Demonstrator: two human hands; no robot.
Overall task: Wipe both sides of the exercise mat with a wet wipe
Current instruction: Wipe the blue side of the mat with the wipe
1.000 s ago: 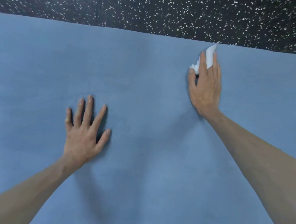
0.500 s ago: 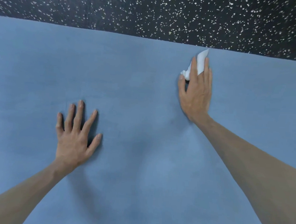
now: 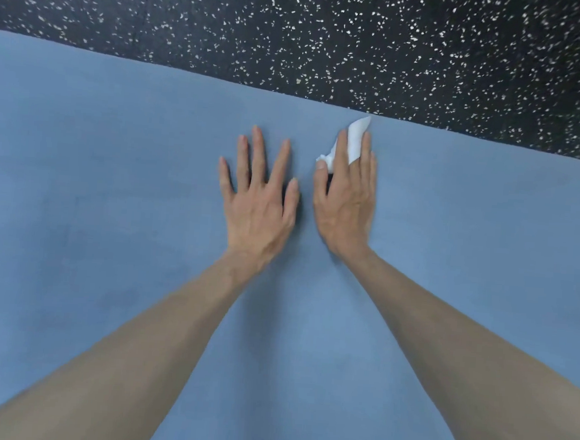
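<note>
- A blue exercise mat point(image 3: 108, 241) is laid flat on a dark speckled floor point(image 3: 329, 33); the mat fills most of the view, and its far edge runs slantwise across the upper part of the frame.
- The left hand point(image 3: 259, 204) is placed palm down on the mat, fingers spread and extended toward the far edge; nothing is held in it.
- The right hand point(image 3: 346, 206) is set just beside the left, also palm down, with the fingers kept close together.
- A white wet wipe point(image 3: 356, 138) is pressed against the mat under the right hand's fingers; a folded end is seen poking out past the fingertips, and a small crumpled bit shows by the thumb.
- The wipe's tip is found close to the mat's far edge, near the floor.
- Both forearms are bare and stretched forward from the lower corners of the view.
- Slight blur is noted around the hands.
</note>
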